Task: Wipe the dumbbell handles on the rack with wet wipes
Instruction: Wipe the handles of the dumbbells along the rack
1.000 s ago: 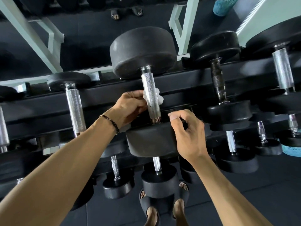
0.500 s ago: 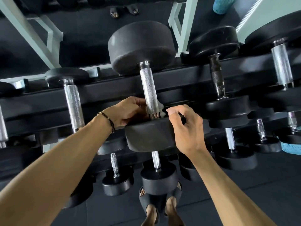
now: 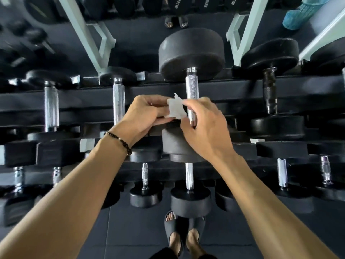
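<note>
A small white wet wipe (image 3: 175,107) is held between both hands, just left of the knurled chrome handle (image 3: 192,88) of the large black dumbbell (image 3: 191,53) on the top shelf of the rack (image 3: 93,99). My left hand (image 3: 144,113) pinches the wipe's left side. My right hand (image 3: 203,128) pinches its right edge and covers the lower part of that handle. The wipe is off the handle.
More dumbbells with chrome handles lie on the rack to the left (image 3: 118,101) and on the lower shelves (image 3: 189,176). A dark-handled dumbbell (image 3: 268,90) lies to the right. Pale green frame posts (image 3: 87,34) stand behind. My sandalled feet (image 3: 183,234) are below on the dark floor.
My left hand drew the wipe off the handle's lower end toward the left. My right hand left the dumbbell's near head and took hold of the wipe's right edge.
</note>
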Demonstrator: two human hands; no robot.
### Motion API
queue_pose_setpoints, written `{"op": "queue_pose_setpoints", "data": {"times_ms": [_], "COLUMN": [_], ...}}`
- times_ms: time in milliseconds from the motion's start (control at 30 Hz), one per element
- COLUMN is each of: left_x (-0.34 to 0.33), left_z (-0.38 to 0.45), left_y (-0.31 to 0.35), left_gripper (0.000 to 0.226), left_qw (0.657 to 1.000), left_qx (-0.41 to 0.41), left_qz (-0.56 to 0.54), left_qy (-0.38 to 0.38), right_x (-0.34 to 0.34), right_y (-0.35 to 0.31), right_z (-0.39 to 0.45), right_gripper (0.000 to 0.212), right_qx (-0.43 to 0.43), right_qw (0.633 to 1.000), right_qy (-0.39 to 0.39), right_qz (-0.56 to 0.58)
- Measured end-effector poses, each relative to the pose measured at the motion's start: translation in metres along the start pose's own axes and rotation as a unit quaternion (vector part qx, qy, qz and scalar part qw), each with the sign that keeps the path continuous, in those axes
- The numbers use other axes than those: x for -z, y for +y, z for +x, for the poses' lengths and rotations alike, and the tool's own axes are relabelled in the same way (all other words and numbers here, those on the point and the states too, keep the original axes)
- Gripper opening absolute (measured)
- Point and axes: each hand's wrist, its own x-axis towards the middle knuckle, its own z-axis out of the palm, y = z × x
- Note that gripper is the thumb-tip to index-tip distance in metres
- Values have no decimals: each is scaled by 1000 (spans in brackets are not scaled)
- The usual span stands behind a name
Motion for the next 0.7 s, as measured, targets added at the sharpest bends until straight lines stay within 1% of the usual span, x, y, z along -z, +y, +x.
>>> {"op": "queue_pose_setpoints", "data": {"times_ms": [67, 133, 233, 333, 400, 467, 500, 567, 600, 667, 700], "left_x": [9, 22, 41, 63, 81, 100, 111, 133, 142, 158, 163], "left_z": [-16, -28, -41, -49, -52, -51, -49, -42, -38, -29, -25], "left_y": [1, 1, -2, -8, -13, -18, -21, -29, -34, -44, -48], "left_gripper": [18, 17, 14, 13, 16, 14, 11, 9, 9, 6, 12], "left_qw": [1000, 1000, 1000, 1000, 999, 994, 987, 957, 942, 927, 921], "left_qx": [-7, -7, -4, -7, -14, -45, -83, -179, -209, -214, -202], "left_qz": [-11, -24, -25, -4, 36, 96, 132, 207, 234, 282, 314], "left_qy": [-7, -11, -8, -1, -7, 7, 34, 100, 121, 122, 110], "right_x": [-7, -13, -25, -47, -64, -82, -92, -109, -118, -131, -135], "right_y": [-17, -29, -45, -60, -69, -76, -79, -82, -83, -85, -86], "right_z": [3, 3, -1, -7, -10, -11, -11, -12, -12, -10, -9], "right_gripper": [29, 26, 23, 16, 10, 11, 13, 18, 19, 18, 16], "right_qx": [42, 61, 55, 52, 35, 12, -2, -30, -43, -67, -78], "right_qw": [999, 998, 996, 995, 995, 996, 996, 997, 997, 995, 994], "right_qy": [-9, -6, -10, 3, 3, 6, 7, 12, 17, 41, 55], "right_qz": [-2, 25, 74, 85, 94, 93, 86, 69, 62, 54, 52]}}
